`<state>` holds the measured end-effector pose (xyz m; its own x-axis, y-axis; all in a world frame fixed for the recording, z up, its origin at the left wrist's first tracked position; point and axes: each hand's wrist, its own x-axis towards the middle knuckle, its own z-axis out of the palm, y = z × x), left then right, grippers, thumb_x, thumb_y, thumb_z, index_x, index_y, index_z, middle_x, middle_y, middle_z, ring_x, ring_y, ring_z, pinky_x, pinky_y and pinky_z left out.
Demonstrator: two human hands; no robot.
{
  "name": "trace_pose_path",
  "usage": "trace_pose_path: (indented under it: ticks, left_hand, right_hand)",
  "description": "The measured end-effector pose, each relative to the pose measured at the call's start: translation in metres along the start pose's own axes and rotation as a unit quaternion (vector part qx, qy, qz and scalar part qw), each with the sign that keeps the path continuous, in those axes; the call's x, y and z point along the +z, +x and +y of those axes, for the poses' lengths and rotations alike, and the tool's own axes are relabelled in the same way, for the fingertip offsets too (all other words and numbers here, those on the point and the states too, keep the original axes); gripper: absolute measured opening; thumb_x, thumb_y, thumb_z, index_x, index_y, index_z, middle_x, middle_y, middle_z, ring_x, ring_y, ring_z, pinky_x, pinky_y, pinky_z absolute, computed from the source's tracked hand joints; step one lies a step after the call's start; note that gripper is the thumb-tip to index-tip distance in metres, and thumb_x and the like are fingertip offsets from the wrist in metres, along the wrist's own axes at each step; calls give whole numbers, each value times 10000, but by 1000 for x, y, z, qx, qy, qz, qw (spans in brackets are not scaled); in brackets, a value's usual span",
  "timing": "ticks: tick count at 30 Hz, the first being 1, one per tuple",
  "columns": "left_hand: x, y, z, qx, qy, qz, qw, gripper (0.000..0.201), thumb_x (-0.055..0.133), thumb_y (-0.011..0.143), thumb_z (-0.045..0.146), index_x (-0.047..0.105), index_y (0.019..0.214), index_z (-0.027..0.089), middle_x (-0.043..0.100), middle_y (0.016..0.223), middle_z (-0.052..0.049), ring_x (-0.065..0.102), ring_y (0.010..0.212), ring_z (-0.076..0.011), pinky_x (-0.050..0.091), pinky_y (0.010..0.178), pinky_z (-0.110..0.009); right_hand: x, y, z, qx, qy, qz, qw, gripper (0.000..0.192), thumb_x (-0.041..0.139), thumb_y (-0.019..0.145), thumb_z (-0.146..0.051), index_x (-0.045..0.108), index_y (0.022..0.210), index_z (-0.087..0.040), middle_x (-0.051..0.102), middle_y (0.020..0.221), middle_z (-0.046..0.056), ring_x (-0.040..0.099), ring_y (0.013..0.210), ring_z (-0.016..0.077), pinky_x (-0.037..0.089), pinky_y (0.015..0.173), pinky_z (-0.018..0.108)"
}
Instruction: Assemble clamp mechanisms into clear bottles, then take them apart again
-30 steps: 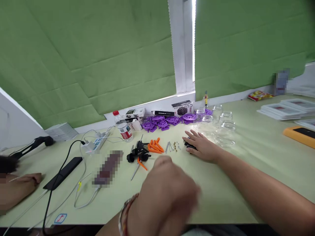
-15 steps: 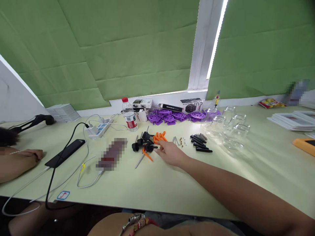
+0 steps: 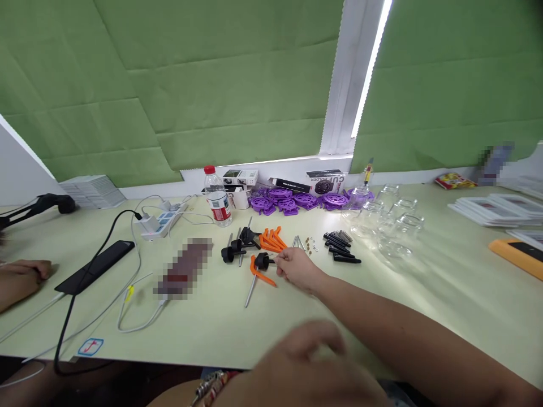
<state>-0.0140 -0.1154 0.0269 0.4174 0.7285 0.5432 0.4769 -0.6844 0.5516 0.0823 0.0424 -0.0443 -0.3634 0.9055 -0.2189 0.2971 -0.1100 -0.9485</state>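
My right hand (image 3: 298,269) pinches the side stub of a black plastic piece (image 3: 263,260) fitted on a thin metal rod (image 3: 250,293). An orange hooked part (image 3: 263,277) is on or against this rod; I cannot tell if they are joined. To the left lie several more black pieces (image 3: 231,254) with metal rods. Just behind the hand is a row of orange hooked parts (image 3: 271,239). Smeared by motion, my left hand (image 3: 309,353) hovers at the front edge, its fingers hard to read.
Screws (image 3: 298,243), small nuts, black tubes (image 3: 339,249) and glass jars (image 3: 409,226) lie right. Purple plastic parts (image 3: 280,202), boxes (image 3: 324,182) and a water bottle (image 3: 218,198) stand behind. Phones, cables (image 3: 139,271) and a person's hand (image 3: 25,277) are left.
My right hand has drawn one black piece with its rod and an orange part away from the pile, toward the front. My left hand has come up into view at the bottom.
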Motion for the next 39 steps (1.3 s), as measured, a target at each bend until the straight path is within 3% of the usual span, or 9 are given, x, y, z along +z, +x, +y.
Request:
trace_pose_path:
  ticks: [2, 6, 11, 22, 26, 31, 33, 37, 39]
  left_hand:
    - [-5, 16, -13, -33, 11, 40, 999, 72, 546, 805, 362, 572, 786, 297, 666, 801, -21, 608, 774, -198, 483, 711, -356]
    - [-9, 48, -57, -254, 85, 138, 953, 212, 479, 843, 402, 527, 886, 200, 619, 922, -72, 592, 837, -201, 479, 700, -338]
    - [15, 66, -95, -329, 25, -32, 943, 309, 511, 808, 442, 497, 957, 171, 612, 861, -64, 574, 713, -182, 461, 621, -303]
    - [18, 83, -92, -201, 10, -191, 961, 87, 468, 694, 134, 516, 743, 187, 512, 642, 25, 476, 592, -129, 349, 532, -223]
    - [27, 71, -93, -182, 86, -224, 953, 118, 495, 642, 121, 527, 737, 183, 564, 677, -2, 484, 595, -137, 336, 531, -232]
    - [25, 64, -99, -221, 10, -198, 955, 161, 553, 603, 144, 476, 738, 187, 529, 653, 20, 446, 545, -106, 317, 483, -214]
    - [19, 66, -101, -273, -127, -216, 929, 188, 566, 595, 148, 464, 750, 184, 532, 648, 30, 465, 507, -92, 340, 467, -207]
    - [8, 69, -106, -371, -390, -288, 792, 195, 583, 669, 243, 531, 828, 144, 626, 716, -33, 529, 422, -94, 353, 384, -196]
    - [7, 69, -110, -390, -432, -286, 761, 240, 598, 704, 318, 566, 839, 122, 645, 711, -60, 561, 427, -109, 359, 364, -187]
  right_hand:
    - [-10, -13, 3, 4, 48, 9, 999, 197, 551, 778, -334, 513, 635, -204, 570, 562, -1, 409, 427, 103, 336, 445, 258]
    - [-27, -34, 9, 8, 123, 52, 991, 174, 565, 751, -346, 512, 679, -197, 563, 556, -25, 388, 419, 83, 291, 428, 226]
    - [-35, -44, 15, -49, 215, 83, 972, 222, 580, 751, -398, 512, 729, -188, 565, 608, -26, 419, 470, 75, 323, 465, 216]
    - [-81, -38, 3, -102, 144, -1, 984, 325, 636, 733, -484, 598, 750, -162, 548, 633, -22, 412, 499, 68, 306, 442, 200]
    - [-78, -39, 8, -28, 95, -59, 993, 352, 713, 667, -448, 522, 606, -159, 383, 423, -88, 267, 383, 34, 186, 373, 182]
    - [-76, -37, 15, 57, 132, -159, 977, 355, 676, 713, -451, 513, 604, -156, 503, 452, -43, 344, 341, 39, 220, 318, 167]
    - [-76, -36, 15, 45, 162, -168, 971, 351, 650, 745, -450, 543, 617, -141, 542, 487, -17, 411, 363, 54, 285, 320, 170]
    - [-75, -37, 16, 9, 250, -203, 947, 296, 659, 768, -408, 617, 787, -116, 615, 629, 19, 541, 496, 81, 434, 436, 191]
    - [-73, -37, 18, 2, 274, -222, 936, 295, 674, 763, -390, 627, 856, -115, 635, 690, 34, 579, 562, 95, 473, 509, 213]
